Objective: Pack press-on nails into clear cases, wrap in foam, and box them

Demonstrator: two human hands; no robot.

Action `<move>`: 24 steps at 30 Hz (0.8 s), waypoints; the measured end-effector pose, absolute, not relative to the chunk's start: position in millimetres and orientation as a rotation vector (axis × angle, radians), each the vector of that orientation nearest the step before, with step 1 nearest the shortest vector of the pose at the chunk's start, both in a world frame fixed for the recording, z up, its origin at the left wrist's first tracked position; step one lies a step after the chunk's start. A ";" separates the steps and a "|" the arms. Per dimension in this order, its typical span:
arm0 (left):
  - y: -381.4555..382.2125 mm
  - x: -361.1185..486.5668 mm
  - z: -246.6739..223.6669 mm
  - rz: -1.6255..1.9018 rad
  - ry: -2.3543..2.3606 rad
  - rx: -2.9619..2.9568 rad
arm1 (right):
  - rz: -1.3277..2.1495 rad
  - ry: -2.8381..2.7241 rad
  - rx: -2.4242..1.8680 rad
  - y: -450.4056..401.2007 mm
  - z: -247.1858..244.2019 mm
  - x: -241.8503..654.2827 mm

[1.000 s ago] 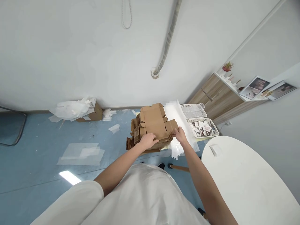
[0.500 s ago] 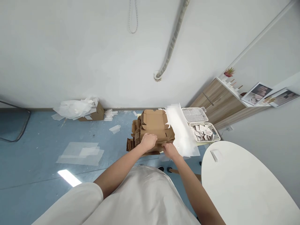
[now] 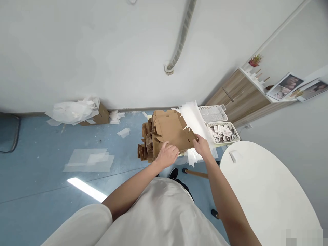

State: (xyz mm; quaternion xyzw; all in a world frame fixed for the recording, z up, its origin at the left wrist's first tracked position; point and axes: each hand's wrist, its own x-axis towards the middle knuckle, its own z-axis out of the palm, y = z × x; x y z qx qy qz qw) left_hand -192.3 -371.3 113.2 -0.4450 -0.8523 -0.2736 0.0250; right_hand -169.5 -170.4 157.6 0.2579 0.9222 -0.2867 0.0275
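A flattened brown cardboard box lies on top of a stack of folded cardboard. My left hand rests on the near edge of the top piece, its fingers somewhat spread. At the right corner of that same piece, my right hand pinches the cardboard flap. White sheets lie just right of the stack. Beyond them stand a white basket filled with small cards and another white basket.
A round white table stands at the right, its wooden leg near my feet. A wooden cabinet is against the wall. At the left, a carton and loose white sheets lie on the floor.
The top cardboard piece now lies more unfolded. My right hand has moved right and up to its corner, and my left hand has shifted slightly right. The view has tilted down.
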 end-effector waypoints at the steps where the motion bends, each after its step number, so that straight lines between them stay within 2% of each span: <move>1: -368.1 -189.3 113.9 -0.858 -2.671 -1.396 | -0.727 2.873 0.803 -169.6 156.9 -167.6; 3: -362.8 -185.2 116.4 -0.888 -2.754 -1.397 | -0.545 2.895 0.833 -166.2 154.6 -162.1; 5: -360.0 -183.4 121.2 -0.921 -2.811 -1.334 | -0.530 2.903 0.868 -160.1 152.5 -155.7; 12: -357.7 -196.2 141.5 -1.046 -2.768 -0.842 | -1.041 2.903 1.067 -122.6 156.3 -116.1; 16: -327.6 -198.1 129.0 -1.431 -2.747 -0.727 | -1.296 2.869 1.301 -96.2 163.3 -61.1; 19: -289.4 -177.8 114.8 -1.737 -2.929 -0.669 | -1.382 2.882 1.488 -77.4 163.0 -4.2; 24: -224.1 -113.7 104.8 -2.174 -3.103 -1.128 | -1.508 2.800 1.984 -55.9 142.3 97.1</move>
